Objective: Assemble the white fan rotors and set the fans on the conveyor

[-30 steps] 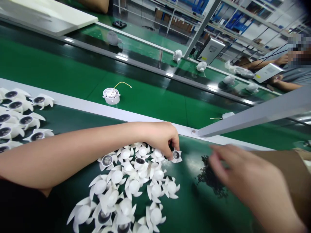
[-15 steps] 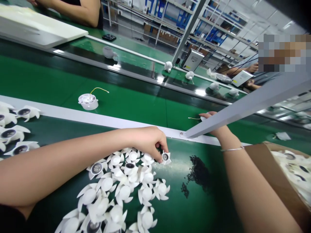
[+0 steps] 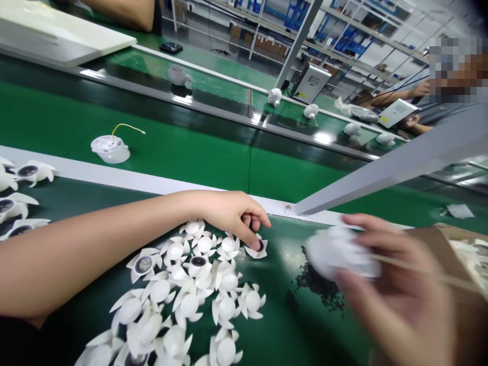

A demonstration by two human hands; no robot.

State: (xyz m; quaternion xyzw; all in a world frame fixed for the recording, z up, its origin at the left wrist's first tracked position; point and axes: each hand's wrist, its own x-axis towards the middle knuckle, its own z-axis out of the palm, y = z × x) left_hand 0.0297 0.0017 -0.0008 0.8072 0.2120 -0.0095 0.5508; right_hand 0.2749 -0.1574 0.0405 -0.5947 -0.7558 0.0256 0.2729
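My left hand (image 3: 232, 216) reaches across the green table with its fingers curled down on a small white fan impeller (image 3: 257, 248) at the edge of a heap of white impellers (image 3: 190, 295). My right hand (image 3: 396, 300), blurred by motion at the lower right, is closed round a round white fan housing (image 3: 337, 251) with a thin yellowish wire trailing to the right. A patch of small black bits (image 3: 318, 284) lies on the table under it.
Another white fan housing with a yellow wire (image 3: 110, 148) rides the green conveyor (image 3: 190, 152). More impellers (image 3: 23, 188) lie at the far left. A cardboard box (image 3: 457, 244) stands at the right, a grey metal bar (image 3: 389, 170) slants above, and other people's arms work at the far side.
My right hand has come back from the conveyor with a white fan housing. My left hand has pressed its impeller down onto the table. The housing on the belt has drifted left.
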